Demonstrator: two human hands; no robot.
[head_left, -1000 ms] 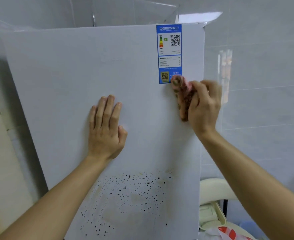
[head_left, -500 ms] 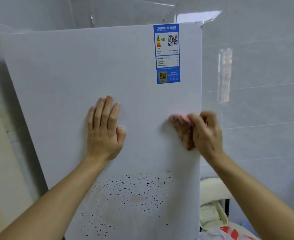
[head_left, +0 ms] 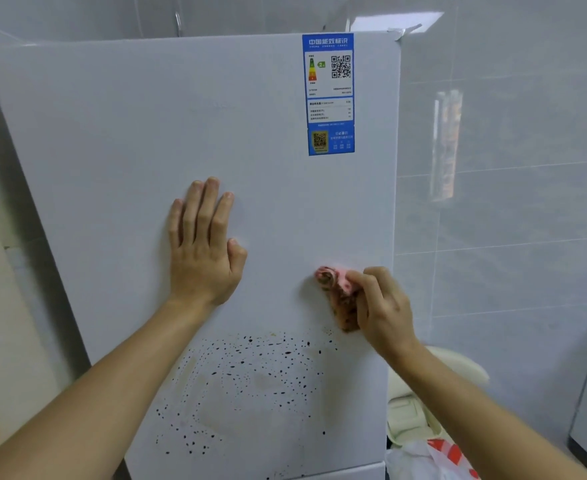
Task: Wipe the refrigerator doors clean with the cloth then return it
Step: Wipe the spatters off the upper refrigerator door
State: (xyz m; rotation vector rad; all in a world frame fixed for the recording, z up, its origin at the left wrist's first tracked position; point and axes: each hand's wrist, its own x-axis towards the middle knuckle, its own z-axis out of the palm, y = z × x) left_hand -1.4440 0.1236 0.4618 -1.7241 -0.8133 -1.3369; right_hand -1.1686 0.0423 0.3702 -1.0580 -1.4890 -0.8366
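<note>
- Pink, brown-stained cloth [head_left: 338, 296], bunched up and pressed against the white refrigerator door [head_left: 129, 150], low on its right side, well below the blue label [head_left: 329, 95].
- Right hand [head_left: 383, 308] gripping the cloth, fingers curled round it, close to the door's right edge.
- Left hand [head_left: 203, 251] flat on the middle of the door, fingers straight and close together, holding nothing.
- Dark specks [head_left: 250, 368] and yellowish smears lower on the door, beneath both hands.
- Grey tiled wall [head_left: 510, 237] to the right; white-and-red plastic bag [head_left: 434, 455] in the bottom right corner.
</note>
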